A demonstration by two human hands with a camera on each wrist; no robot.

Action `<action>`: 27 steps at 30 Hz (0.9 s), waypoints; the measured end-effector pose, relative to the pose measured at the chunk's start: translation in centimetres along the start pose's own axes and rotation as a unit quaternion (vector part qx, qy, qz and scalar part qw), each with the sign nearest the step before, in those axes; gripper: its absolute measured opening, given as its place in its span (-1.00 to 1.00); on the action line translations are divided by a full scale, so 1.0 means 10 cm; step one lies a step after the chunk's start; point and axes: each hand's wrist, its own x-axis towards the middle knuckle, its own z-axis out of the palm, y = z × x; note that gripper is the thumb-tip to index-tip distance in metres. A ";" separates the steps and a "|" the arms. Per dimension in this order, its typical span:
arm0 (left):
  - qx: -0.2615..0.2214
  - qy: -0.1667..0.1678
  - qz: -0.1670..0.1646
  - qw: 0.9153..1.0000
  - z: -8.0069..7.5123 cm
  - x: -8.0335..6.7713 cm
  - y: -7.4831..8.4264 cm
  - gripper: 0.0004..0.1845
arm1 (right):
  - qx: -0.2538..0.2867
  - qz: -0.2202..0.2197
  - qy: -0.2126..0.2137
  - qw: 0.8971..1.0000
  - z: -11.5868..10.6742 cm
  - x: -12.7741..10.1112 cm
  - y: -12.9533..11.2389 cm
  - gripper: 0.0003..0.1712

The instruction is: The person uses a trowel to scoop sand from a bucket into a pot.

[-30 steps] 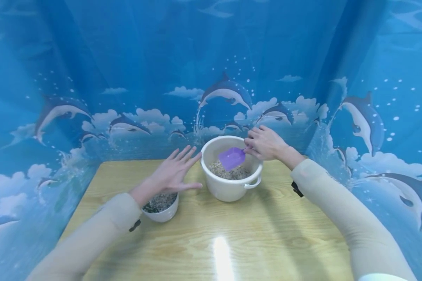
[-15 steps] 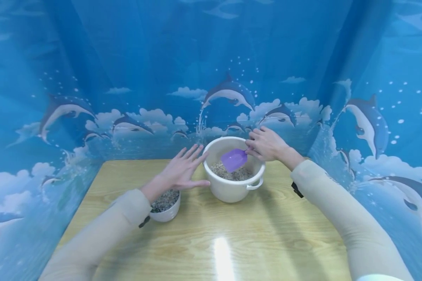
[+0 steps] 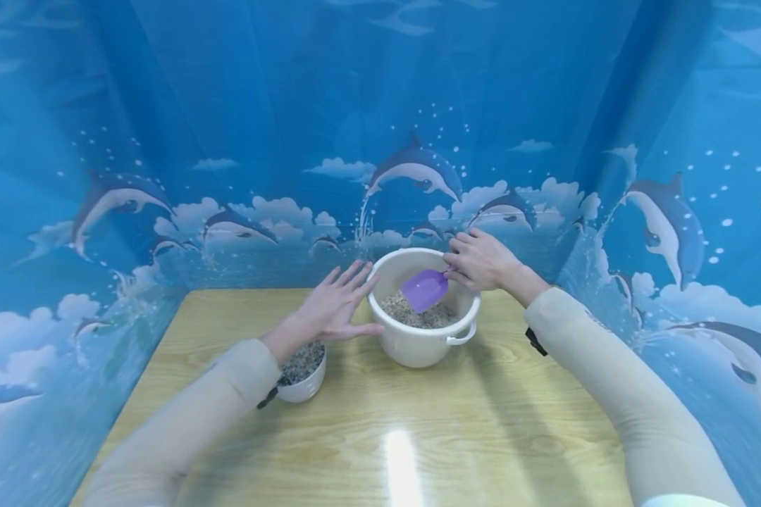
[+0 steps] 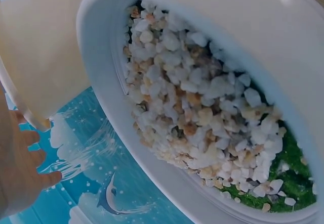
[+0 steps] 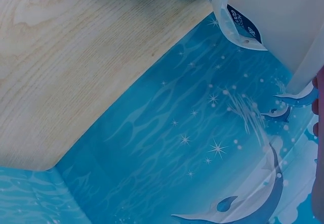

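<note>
A purple scoop point(image 3: 425, 289) hangs tilted inside the white bucket point(image 3: 412, 348), over pale gravel point(image 3: 440, 315). My right hand point(image 3: 480, 259) grips its handle at the bucket's back right rim. With fingers spread, my left hand point(image 3: 336, 304) lies at the bucket's left rim; whether it touches is hard to tell. Below that wrist stands a white bowl point(image 3: 304, 389), partly covered by the forearm. Stones point(image 4: 202, 107) in white and tan fill most of this bowl in the left wrist view, with green moss-like material point(image 4: 291, 168) along one side. The right wrist view catches only fingertips at its edge.
A pale wooden table point(image 3: 482, 429) carries both containers. The bucket's side handle point(image 3: 463, 334) juts out at its front right. Behind and on both sides hangs a blue curtain point(image 3: 292, 105) printed with dolphins, close to the table's back edge.
My left hand has moved right, up to the bucket's rim, uncovering more of the bowl's right side. The right hand and scoop stay nearly in place over the bucket. The head view has shifted slightly.
</note>
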 end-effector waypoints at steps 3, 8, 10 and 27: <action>0.008 -0.002 0.001 1.000 0.00 0.03 0.00 0.22 | -0.006 0.000 -0.008 1.000 0.00 0.01 0.01 -0.64; 0.007 -0.001 0.001 1.000 0.02 0.06 0.01 0.22 | -0.014 -0.014 -0.022 1.000 0.02 0.05 0.02 -0.64; 0.007 -0.001 0.002 1.000 0.02 0.08 0.01 0.27 | -0.016 -0.020 -0.026 0.999 0.02 0.07 0.03 -0.64; 0.018 -0.004 -0.001 1.000 0.05 0.14 0.03 0.44 | -0.036 -0.052 -0.049 0.997 0.07 0.25 0.01 -0.64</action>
